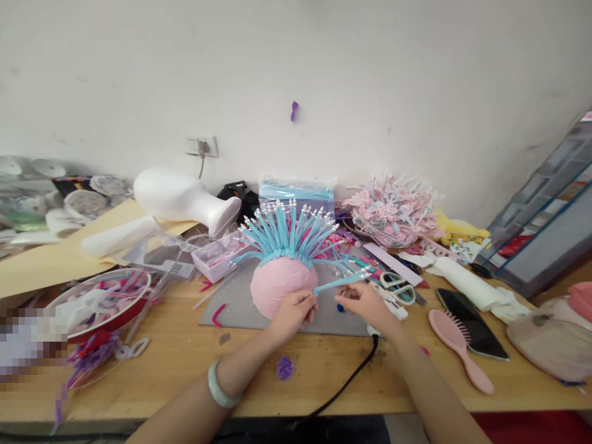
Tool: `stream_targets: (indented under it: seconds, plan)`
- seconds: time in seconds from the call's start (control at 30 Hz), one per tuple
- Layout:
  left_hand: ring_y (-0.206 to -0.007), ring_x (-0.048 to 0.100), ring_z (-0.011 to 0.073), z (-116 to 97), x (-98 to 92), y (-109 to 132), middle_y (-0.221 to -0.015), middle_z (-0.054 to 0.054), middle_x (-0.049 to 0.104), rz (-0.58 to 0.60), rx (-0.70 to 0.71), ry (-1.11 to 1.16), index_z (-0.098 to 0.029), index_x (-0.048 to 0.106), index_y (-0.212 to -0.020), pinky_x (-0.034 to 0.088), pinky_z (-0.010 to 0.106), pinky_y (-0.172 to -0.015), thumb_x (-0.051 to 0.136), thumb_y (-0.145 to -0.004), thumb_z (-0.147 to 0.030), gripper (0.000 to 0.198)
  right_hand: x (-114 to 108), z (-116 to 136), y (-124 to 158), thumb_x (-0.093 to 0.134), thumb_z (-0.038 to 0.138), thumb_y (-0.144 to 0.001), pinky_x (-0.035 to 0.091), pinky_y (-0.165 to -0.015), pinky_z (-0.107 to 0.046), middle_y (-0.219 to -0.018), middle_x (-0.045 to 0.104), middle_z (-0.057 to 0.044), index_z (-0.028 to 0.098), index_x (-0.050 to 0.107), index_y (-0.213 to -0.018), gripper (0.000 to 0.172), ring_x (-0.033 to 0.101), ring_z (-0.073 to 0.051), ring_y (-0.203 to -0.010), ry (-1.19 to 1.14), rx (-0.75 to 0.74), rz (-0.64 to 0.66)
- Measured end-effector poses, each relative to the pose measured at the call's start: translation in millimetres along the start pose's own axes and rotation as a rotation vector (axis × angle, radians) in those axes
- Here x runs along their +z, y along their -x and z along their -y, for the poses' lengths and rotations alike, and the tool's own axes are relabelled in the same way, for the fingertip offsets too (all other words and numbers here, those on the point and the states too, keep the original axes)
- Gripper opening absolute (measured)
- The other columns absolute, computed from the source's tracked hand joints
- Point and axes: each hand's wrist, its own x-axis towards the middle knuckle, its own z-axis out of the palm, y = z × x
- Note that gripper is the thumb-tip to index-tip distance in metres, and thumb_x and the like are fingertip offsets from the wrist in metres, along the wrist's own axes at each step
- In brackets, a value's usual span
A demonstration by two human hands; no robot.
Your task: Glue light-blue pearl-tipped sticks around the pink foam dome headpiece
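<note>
A pink, fabric-wrapped ball form [272,287] rests on a grey mat [226,302], topped by a fan of light-blue fuzzy stems [282,237] tipped with white beads. At its lower right, my left hand [298,308] pinches the near end of a small bunch of blue beaded stems [340,282]. My right hand [363,302] is beside the bunch's beaded end, its thumb and forefinger slightly apart. Whether it touches the stems is hard to tell. Below my right wrist, a white corded tool [372,331] is mostly hidden. White-handled scissors [398,288] lie just beyond that hand.
On the right are a pink hairbrush [456,342], a dark phone [476,327] and a white roll [472,283]. A white foam head [171,194] lies behind left, above a basin of scraps [106,305]. A black cable [346,382] crosses the front edge; a purple flower [285,367] lies nearby.
</note>
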Motion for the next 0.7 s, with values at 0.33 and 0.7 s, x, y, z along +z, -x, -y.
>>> stream_targets:
  seconds: [0.33,0.7]
  plan:
    - [-0.029,0.031,0.0042,0.4,0.8,0.0,-0.038,-0.006,0.044,0.095,-0.044,0.173,-0.018,0.047,-0.058,0.018,0.019,-0.032,0.048,-0.064,-0.048,0.031,38.2,6.4,-11.2,0.059,0.044,-0.068,0.035,-0.049,-0.024,-0.048,0.046,0.004,0.019,0.051,-0.056,0.028,0.043,-0.01,-0.047,-0.201,0.013,0.049]
    - [-0.031,0.035,0.0044,2.3,4.6,1.0,-0.046,-0.005,0.049,0.164,0.0,0.015,-0.017,0.047,-0.063,0.022,0.019,-0.035,0.046,-0.072,-0.044,0.028,42.3,-1.0,-6.7,0.055,0.047,-0.069,0.034,-0.049,-0.024,-0.044,0.046,0.004,0.02,0.046,-0.051,0.033,0.043,-0.01,-0.044,-0.157,0.064,-0.026]
